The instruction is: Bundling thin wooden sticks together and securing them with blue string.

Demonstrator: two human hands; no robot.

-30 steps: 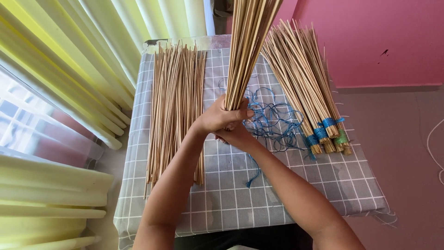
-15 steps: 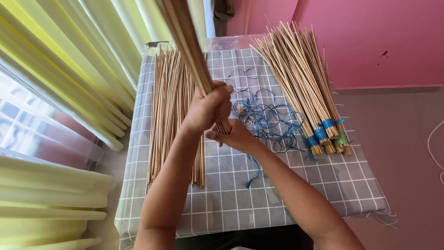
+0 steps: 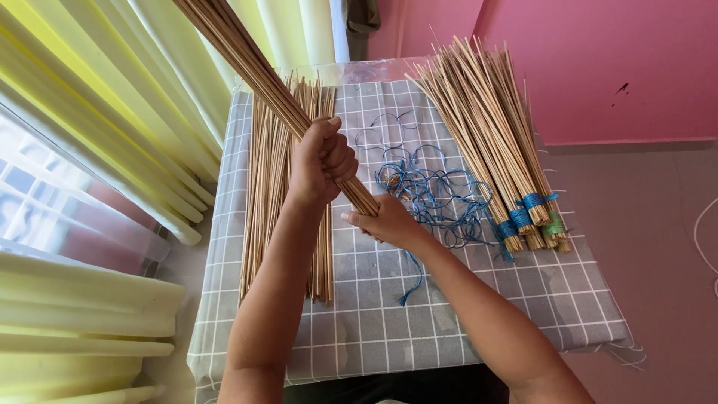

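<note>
Left hand (image 3: 323, 158) gripped bundle of sticks (image 3: 258, 71), fist closed, bundle tilted up toward far left. Right hand (image 3: 385, 222) clasped bundle's near end above checked cloth (image 3: 389, 322). Loose sticks (image 3: 271, 187) lay left; blue string (image 3: 430, 183) tangled right; tied bundles (image 3: 497, 150) far right.

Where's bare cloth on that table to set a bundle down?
Free: the near strip of the grey checked tablecloth, in front of the loose pale sticks and the blue-tied stick bundles. Crowded: centre, with the tangled blue string and both hands gripping the raised stick bundle.
</note>
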